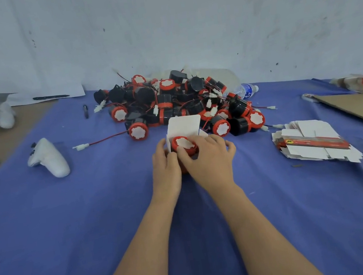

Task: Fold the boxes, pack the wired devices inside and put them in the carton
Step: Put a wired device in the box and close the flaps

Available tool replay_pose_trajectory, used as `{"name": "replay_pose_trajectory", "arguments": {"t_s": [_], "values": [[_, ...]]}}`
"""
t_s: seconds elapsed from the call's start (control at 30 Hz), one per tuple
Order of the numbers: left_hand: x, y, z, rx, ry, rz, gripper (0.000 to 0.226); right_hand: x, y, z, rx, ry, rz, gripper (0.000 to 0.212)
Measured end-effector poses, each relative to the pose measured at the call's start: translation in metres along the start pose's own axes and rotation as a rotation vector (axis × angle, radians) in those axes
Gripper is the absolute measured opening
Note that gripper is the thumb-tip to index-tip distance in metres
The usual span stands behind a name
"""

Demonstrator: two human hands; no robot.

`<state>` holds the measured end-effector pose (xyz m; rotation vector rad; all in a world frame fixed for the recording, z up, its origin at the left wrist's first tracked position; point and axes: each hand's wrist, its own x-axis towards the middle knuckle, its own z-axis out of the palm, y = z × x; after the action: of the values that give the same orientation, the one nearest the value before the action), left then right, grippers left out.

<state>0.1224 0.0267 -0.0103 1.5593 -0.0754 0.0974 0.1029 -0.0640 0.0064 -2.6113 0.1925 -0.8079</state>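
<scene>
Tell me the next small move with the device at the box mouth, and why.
Probably push the device down into the box with the right hand while the left hand steadies the box. The device stands proud of the opening with the right hand gripping it, and the box is open at the top, so it likely cannot be closed until the device is seated.

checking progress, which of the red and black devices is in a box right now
The device between the left hand and right hand, red cap up, in the open white box. The others lie loose in the pile behind.
</scene>
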Motion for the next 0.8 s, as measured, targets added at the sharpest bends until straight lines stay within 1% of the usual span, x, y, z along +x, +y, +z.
{"name": "replay_pose_trajectory", "arguments": {"t_s": [0.07,0.13,0.2,0.3,0.33,0.37,0.43,0.47,0.5,0.57,0.6,0.63,0.73,0.77,0.8], "values": [[0.002,0.003,0.001,-0.08,0.015,-0.052,0.037,0.001,-0.001,-0.003,-0.05,-0.094,-0.015,0.035],[0.001,0.003,0.001,-0.018,0.037,-0.034,0.032,0.001,-0.003,-0.005,-0.126,-0.191,-0.045,0.037],[0.0,0.0,0.002,0.062,0.056,0.012,0.029,0.002,-0.003,-0.009,-0.215,-0.229,-0.097,0.043],[-0.001,-0.003,0.004,0.094,0.102,0.035,0.016,0.001,-0.002,-0.011,-0.205,-0.255,-0.116,0.037],[-0.001,-0.004,0.004,0.129,0.108,0.041,0.013,0.001,-0.001,-0.012,-0.156,-0.207,-0.091,0.034],[-0.001,-0.004,0.005,0.181,0.103,0.049,0.011,0.003,0.002,-0.012,-0.077,-0.109,-0.053,0.029],[-0.002,-0.005,0.007,0.262,0.082,0.055,0.016,0.01,0.009,-0.016,0.16,0.146,0.064,0.02],[-0.003,-0.005,0.007,0.275,0.072,0.051,0.019,0.013,0.013,-0.019,0.283,0.218,0.126,0.022],[-0.003,-0.005,0.007,0.281,0.068,0.05,0.024,0.015,0.017,-0.021,0.379,0.214,0.188,0.028],[-0.003,-0.004,0.008,0.281,0.074,0.039,0.03,0.015,0.022,-0.022,0.47,0.063,0.286,0.041],[-0.003,-0.003,0.008,0.277,0.08,0.033,0.031,0.014,0.023,-0.022,0.5,-0.011,0.308,0.041],[-0.003,-0.003,0.009,0.274,0.085,0.031,0.032,0.013,0.025,-0.021,0.535,-0.05,0.327,0.037],[-0.006,-0.002,0.008,0.307,0.107,0.043,0.033,0.016,0.033,-0.02,0.555,-0.054,0.453,0.022],[-0.006,-0.002,0.007,0.318,0.115,0.051,0.032,0.016,0.035,-0.019,0.492,-0.09,0.482,0.016],[-0.006,-0.002,0.007,0.322,0.124,0.058,0.031,0.015,0.037,-0.017,0.381,-0.149,0.478,0.009]]}}
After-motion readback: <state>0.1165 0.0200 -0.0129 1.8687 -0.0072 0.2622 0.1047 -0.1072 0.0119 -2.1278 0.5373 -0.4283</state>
